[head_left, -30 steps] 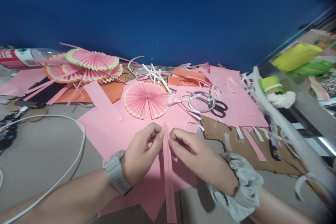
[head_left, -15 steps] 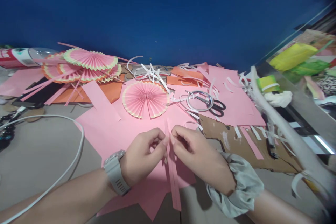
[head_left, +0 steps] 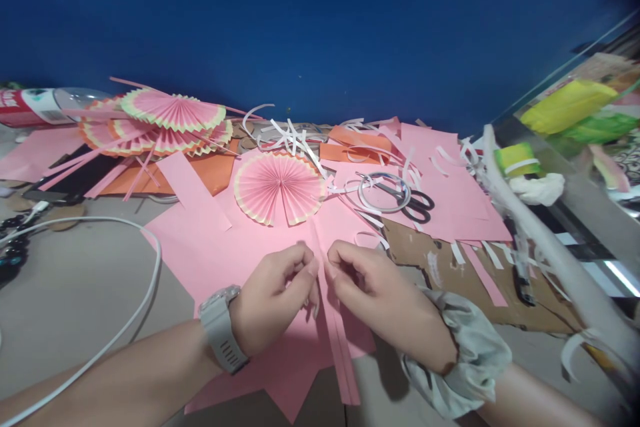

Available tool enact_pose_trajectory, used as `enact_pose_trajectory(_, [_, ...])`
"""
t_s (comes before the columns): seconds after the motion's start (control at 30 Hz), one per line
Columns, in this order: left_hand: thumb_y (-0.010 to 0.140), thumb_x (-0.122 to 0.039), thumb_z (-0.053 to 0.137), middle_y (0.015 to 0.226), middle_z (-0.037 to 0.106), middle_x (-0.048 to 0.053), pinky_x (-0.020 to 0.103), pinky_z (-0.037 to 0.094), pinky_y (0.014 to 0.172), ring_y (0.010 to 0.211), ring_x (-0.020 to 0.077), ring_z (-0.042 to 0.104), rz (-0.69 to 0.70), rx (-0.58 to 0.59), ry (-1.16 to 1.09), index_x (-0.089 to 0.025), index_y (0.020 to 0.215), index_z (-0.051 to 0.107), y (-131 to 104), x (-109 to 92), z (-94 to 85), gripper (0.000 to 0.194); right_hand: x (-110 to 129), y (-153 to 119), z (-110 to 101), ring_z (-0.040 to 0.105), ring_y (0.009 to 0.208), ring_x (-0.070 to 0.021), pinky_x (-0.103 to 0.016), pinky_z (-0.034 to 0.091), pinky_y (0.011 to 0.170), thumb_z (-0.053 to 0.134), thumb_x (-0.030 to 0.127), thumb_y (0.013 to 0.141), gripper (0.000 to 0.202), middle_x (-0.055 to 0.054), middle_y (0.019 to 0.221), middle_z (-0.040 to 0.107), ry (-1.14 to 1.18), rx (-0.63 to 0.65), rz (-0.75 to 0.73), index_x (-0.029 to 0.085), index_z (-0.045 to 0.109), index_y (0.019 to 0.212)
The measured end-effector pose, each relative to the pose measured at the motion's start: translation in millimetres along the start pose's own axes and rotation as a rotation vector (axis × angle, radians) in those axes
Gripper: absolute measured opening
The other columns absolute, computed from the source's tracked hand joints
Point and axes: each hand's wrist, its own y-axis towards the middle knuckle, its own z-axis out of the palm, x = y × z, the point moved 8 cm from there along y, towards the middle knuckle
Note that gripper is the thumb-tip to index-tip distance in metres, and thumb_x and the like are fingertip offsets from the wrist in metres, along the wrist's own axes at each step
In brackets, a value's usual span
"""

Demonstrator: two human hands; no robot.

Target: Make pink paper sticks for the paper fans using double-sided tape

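Observation:
A long, narrow folded strip of pink paper (head_left: 339, 347) runs between my hands, its near end pointing toward me. My left hand (head_left: 277, 297), with a grey watch on the wrist, pinches the strip's left side, thumb against curled fingers. From the right, my right hand (head_left: 375, 297) pinches it too, a pale green scrunchie around that wrist. The fingertips partly hide the paper. Below lies a large pink sheet (head_left: 225, 260) with a jagged edge. Just beyond my hands rests a round pleated pink paper fan (head_left: 265, 190) with a pale yellow rim and a gap at its near side.
Black-handled scissors (head_left: 420, 205) lie under a clear ring (head_left: 363, 193) at right. More pleated fans (head_left: 175, 113) are piled at back left near a bottle (head_left: 40, 107). A white cable (head_left: 156, 267) loops at left. Cardboard (head_left: 440, 273) and white paper scraps lie at right.
The near end of the pink strip has swung slightly to the right. Both hands keep their pinch in almost the same place. The view has shifted a little.

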Motion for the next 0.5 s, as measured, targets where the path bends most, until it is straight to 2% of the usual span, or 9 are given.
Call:
enact_pose_trajectory(0.13, [0.089, -0.017, 0.038, 0.055, 0.055, -0.003, 0.021, 0.040, 0.054, 0.052, 0.0100, 0.053, -0.015, 0.043, 0.018, -0.018, 0.070, 0.043, -0.4, 0.2, 3.8, 0.020, 2.1, 0.6, -2.9, 0.036, 0.055, -0.0095, -0.024, 0.027, 0.050, 0.040, 0.013, 0.080, 0.015, 0.006, 0.059, 0.038, -0.053, -0.047, -0.012, 0.020, 0.035, 0.067])
enact_pose_trajectory(0.37, [0.090, -0.020, 0.039, 0.056, 0.055, -0.003, 0.024, 0.041, 0.056, 0.053, 0.0113, 0.055, 0.005, 0.038, 0.054, -0.019, 0.072, 0.043, 2.6, 1.0, 5.0, 0.019, 11.6, -1.7, -6.0, 0.042, 0.061, -0.0123, -0.027, 0.029, 0.058, 0.042, 0.018, 0.083, 0.012, 0.002, 0.066, 0.047, -0.284, -0.195, -0.106, 0.019, 0.040, 0.071])
enact_pose_trajectory(0.5, [0.092, -0.022, 0.037, 0.057, 0.053, -0.004, 0.025, 0.043, 0.057, 0.053, 0.0109, 0.053, -0.002, -0.046, 0.000, -0.019, 0.073, 0.041, 3.9, 3.1, -2.0, 0.019, 12.3, -1.2, -2.8, 0.044, 0.064, -0.0132, -0.028, 0.030, 0.060, 0.038, 0.020, 0.086, 0.011, 0.001, 0.069, 0.049, -0.240, -0.132, -0.112, 0.019, 0.041, 0.075])
